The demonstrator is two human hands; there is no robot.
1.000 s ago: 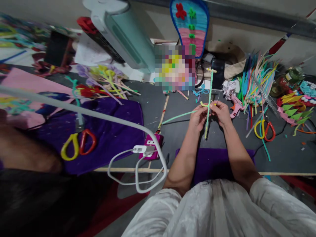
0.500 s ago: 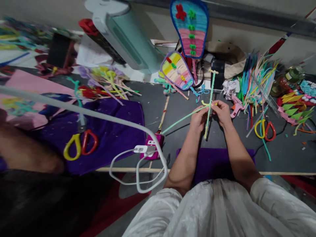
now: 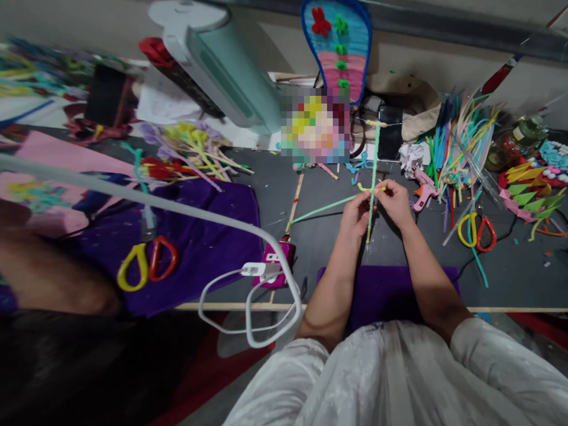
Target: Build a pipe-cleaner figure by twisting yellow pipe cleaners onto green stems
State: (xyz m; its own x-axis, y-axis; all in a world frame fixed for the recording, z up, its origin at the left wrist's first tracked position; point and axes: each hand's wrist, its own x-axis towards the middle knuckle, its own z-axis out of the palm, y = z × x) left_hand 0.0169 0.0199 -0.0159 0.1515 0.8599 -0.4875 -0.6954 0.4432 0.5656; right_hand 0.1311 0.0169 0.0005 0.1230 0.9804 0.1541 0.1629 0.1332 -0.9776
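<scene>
Just right of the table's middle, my left hand (image 3: 355, 214) pinches a light-green pipe cleaner (image 3: 323, 209) where it meets an upright stick wrapped in light green (image 3: 377, 157). A long free end of that pipe cleaner runs left towards a magenta power socket block (image 3: 287, 251). From the other side, my right hand (image 3: 394, 203) pinches at the same crossing, its thumb and finger on a short yellow pipe cleaner piece (image 3: 362, 188). A small cream and yellow crossbar (image 3: 375, 123) tops the stick. The fingers partly hide the crossing.
Scissors (image 3: 475, 231) and a pink glue gun (image 3: 425, 190) lie to the right, below a pile of pipe cleaners (image 3: 465, 142). More scissors (image 3: 134, 269) rest on purple cloth (image 3: 213, 236) at left. A white cable (image 3: 199, 212) crosses the left side near another person's arm (image 3: 62, 266).
The stick has shifted slightly left and its top has tilted left. My hands stay pinched at the crossing. The other person's arm has moved slightly.
</scene>
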